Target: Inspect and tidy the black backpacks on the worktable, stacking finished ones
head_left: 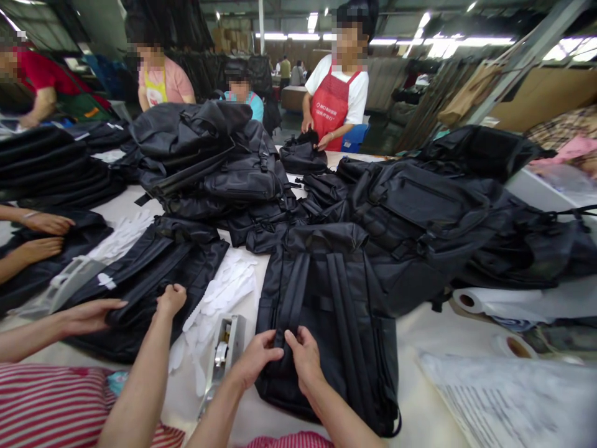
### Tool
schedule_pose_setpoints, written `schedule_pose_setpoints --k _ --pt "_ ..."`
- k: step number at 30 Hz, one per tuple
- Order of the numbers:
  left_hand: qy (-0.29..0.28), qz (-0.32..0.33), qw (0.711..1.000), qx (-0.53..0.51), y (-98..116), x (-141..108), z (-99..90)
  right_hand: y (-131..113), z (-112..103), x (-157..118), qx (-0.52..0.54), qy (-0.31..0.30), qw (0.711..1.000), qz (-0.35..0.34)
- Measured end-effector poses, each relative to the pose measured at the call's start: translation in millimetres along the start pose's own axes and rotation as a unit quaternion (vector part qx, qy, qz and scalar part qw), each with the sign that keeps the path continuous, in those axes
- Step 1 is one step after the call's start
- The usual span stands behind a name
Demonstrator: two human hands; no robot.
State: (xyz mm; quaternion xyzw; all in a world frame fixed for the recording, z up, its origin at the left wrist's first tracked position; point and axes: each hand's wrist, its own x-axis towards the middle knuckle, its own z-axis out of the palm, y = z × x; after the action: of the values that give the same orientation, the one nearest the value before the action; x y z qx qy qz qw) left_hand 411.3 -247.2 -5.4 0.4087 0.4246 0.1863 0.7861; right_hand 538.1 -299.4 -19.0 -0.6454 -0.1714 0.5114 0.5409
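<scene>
A black backpack [321,311] lies flat on the table in front of me, its two shoulder straps facing up. My left hand [259,358] pinches the edge of the left shoulder strap [290,305] near its lower part. My right hand [305,356] grips the same strap just beside it, thumb and fingertips closed. The fingertips of the two hands nearly meet. The right-hand strap [342,311] lies untouched. Left of my left wrist stands a narrow grey metal device [226,348], its kind unclear.
A co-worker's hands [172,300] handle another black backpack [181,261] on my left. White paper strips [228,280] lie between. Piled black bags [410,205] fill the table's far side. White rolls [471,302] and a plastic sheet [513,398] lie right. A person in a red apron [329,99] stands opposite.
</scene>
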Motion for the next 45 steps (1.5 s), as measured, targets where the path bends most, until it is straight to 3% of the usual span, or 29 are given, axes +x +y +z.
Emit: schedule_pose_setpoints --k 6,9,14,19,25,30,35,40,45 --pt "0.001 -0.018 0.998 -0.068 10 -7 10.7 -13 -8 -4 0.095 -0.069 0.99 0.079" --pt "0.014 -0.035 0.997 -0.073 13 -6 12.3 -17 -10 -5 0.107 -0.064 0.988 0.089" --pt "0.011 -0.048 0.996 -0.079 13 -4 12.5 -15 -5 -3 0.129 -0.006 0.983 0.127" --pt "-0.011 -0.052 0.994 -0.093 12 -3 4.6 -17 -9 -1 0.087 -0.058 0.972 0.21" --pt "-0.024 -0.064 0.994 -0.089 11 1 1.9 -25 -11 -2 0.09 -0.078 0.981 0.156" --pt "-0.036 -0.084 0.992 -0.082 9 3 6.4 -17 -12 0 0.081 -0.062 0.984 0.146" --pt "-0.014 -0.082 0.992 -0.092 9 2 6.9 -14 -16 -1 0.067 -0.059 0.987 0.131" --pt "-0.025 -0.094 0.988 -0.117 8 1 -0.1 -18 -18 2 0.125 -0.082 0.973 0.175" --pt "-0.049 -0.088 0.984 -0.146 6 2 -6.8 -9 -22 7 0.042 -0.054 0.986 0.153"
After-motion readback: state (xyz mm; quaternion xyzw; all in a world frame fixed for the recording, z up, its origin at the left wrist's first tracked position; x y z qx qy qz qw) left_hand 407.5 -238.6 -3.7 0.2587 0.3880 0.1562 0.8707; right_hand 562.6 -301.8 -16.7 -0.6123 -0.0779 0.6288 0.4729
